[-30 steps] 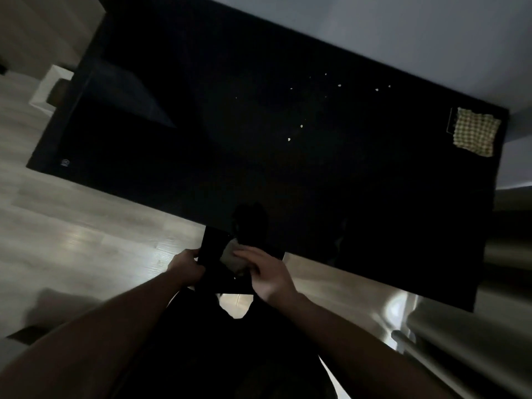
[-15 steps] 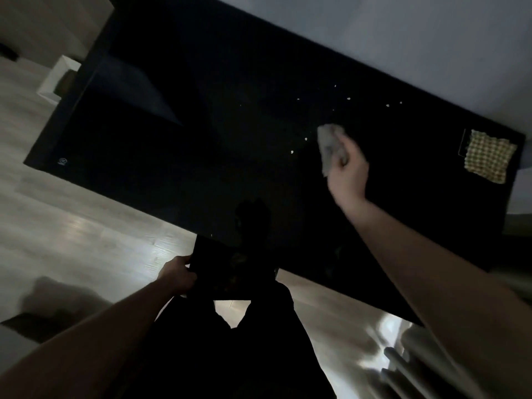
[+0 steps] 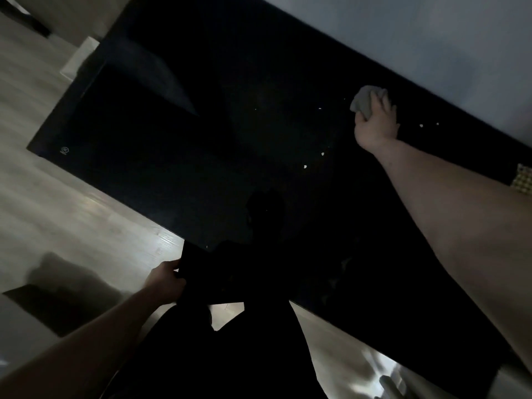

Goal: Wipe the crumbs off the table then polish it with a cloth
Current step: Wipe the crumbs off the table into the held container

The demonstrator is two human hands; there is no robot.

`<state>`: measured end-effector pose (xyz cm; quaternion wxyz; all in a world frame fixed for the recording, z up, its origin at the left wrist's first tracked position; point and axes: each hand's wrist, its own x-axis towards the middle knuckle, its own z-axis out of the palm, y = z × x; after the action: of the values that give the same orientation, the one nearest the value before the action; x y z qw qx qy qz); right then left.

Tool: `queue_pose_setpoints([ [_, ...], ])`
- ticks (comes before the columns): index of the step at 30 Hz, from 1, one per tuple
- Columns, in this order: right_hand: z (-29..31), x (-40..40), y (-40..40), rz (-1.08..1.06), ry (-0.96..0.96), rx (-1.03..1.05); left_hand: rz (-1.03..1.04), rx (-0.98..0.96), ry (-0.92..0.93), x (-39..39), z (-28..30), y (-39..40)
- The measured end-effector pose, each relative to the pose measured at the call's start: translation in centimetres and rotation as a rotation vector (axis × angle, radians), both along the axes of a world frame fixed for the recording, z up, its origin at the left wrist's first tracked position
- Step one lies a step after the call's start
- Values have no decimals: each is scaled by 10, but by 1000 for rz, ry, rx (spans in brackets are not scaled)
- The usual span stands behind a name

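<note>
A long black table [image 3: 178, 168] runs across the dim view. Several pale crumbs [image 3: 304, 166] lie scattered over its far right part. My right hand [image 3: 375, 125] reaches to the table's far edge, closed around a crumpled grey cloth [image 3: 363, 100] that rests near the crumbs. My left hand [image 3: 165, 279] holds a dark flat object [image 3: 198, 272] at the table's near edge; what that object is cannot be told in the dark.
A yellow checked cloth [image 3: 523, 182] lies at the table's far right, partly cut off by the frame. A pale wall [image 3: 431, 38] runs behind the table. Light wooden floor [image 3: 72, 220] lies to the left, with a white box [image 3: 77, 60] beside the table's left end.
My right hand left the dark object near my body, carried the grey cloth out over the table, and has reached the far edge among the crumbs. The left hand stayed put.
</note>
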<state>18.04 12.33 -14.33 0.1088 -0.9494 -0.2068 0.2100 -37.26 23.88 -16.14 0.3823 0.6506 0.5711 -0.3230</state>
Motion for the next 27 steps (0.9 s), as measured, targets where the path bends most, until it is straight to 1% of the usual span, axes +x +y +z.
queue_pose_setpoints([
  [2, -4, -23, -3, 95, -34, 55, 6, -10, -11, 1, 3, 0],
  [5, -9, -85, -17, 211, -55, 189, 3, -23, -27, 1, 6, 1],
  [10, -5, -219, -39, 240, 9, 315, -14, -46, -41, 0, 11, 4],
  [14, 4, -322, -60, 306, 133, 413, -56, -53, -46, -4, 16, 8],
  [16, 6, -369, -70, 328, 185, 422, -58, -61, -32, -11, 13, 11],
  [19, 8, -422, -81, 302, 282, 431, -81, -81, -32, -21, 9, 15],
  [21, 18, -446, -82, 271, 405, 428, -101, -79, -33, -26, 11, 16],
  [23, 32, -459, -80, 157, 521, 470, -124, -83, -34, -31, 11, 18],
  [24, 39, -462, -80, 83, 540, 508, -133, -88, -43, -33, 14, 18],
  [27, 57, -450, -78, -117, 491, 600, -148, -94, -41, -36, 18, 20],
])
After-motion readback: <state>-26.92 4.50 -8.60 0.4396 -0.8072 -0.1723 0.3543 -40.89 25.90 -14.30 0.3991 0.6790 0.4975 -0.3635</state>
